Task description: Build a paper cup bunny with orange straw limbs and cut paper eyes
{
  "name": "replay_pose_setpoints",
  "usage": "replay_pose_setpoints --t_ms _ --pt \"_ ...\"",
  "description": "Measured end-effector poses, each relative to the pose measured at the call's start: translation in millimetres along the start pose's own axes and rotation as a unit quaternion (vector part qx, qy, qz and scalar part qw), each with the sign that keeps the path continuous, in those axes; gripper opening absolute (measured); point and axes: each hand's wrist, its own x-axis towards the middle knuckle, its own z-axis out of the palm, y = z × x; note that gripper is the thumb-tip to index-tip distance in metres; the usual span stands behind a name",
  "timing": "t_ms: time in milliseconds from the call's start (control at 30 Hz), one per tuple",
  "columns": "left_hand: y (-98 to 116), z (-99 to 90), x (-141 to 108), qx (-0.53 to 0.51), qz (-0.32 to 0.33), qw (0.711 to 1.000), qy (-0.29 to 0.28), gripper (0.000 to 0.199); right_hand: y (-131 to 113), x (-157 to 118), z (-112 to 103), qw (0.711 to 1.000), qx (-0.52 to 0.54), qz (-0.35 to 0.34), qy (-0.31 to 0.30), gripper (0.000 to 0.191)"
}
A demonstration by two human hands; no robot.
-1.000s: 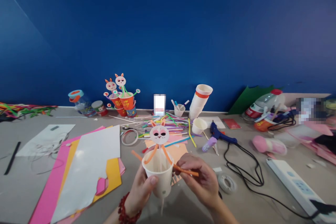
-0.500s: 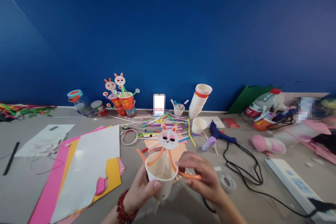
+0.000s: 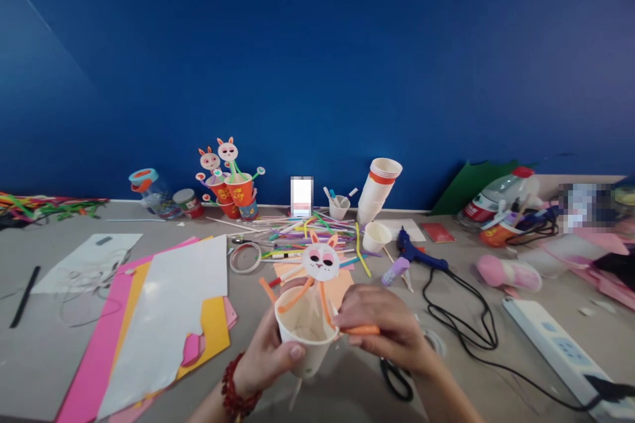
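Note:
My left hand [image 3: 275,340] is wrapped round a white paper cup [image 3: 307,353], tilted so that its inside faces me. Orange drinking straws [image 3: 296,297] come out over the cup's rim, and a round paper rabbit face [image 3: 321,260] with orange ears is fixed above them. At the cup's right side my right hand [image 3: 380,324] pinches an orange straw [image 3: 362,330] that sticks out there. Black scissors [image 3: 395,380] lie below my right hand, their blades hidden. A thin pale piece hangs under the cup.
Coloured straws [image 3: 297,231], a glue gun [image 3: 417,252] with its cable, a purple glue stick [image 3: 395,272] and stacked cups [image 3: 380,188] lie beyond. Paper sheets [image 3: 163,317] are at left, a power strip [image 3: 555,350] at right. Finished rabbit cups [image 3: 239,190] stand by the blue partition.
My right hand has shifted slightly and closed further round the orange straw near the cup. More of the scissors shows beneath it. My left hand still holds the cup.

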Motion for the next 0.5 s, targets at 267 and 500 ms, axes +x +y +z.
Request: replay_pose_setpoints --t_ms 267,500 --pt "-13.0 -1.7 -2.1 -0.047 0.020 0.998 0.030 0.078 -0.5 -12.7 9.1 0.997 0.054 0.038 0.047 0.021" --pt "-10.9 -2.0 -1.4 -0.064 0.011 0.998 0.011 0.076 -0.1 -21.8 17.4 0.972 0.172 0.121 0.103 0.017"
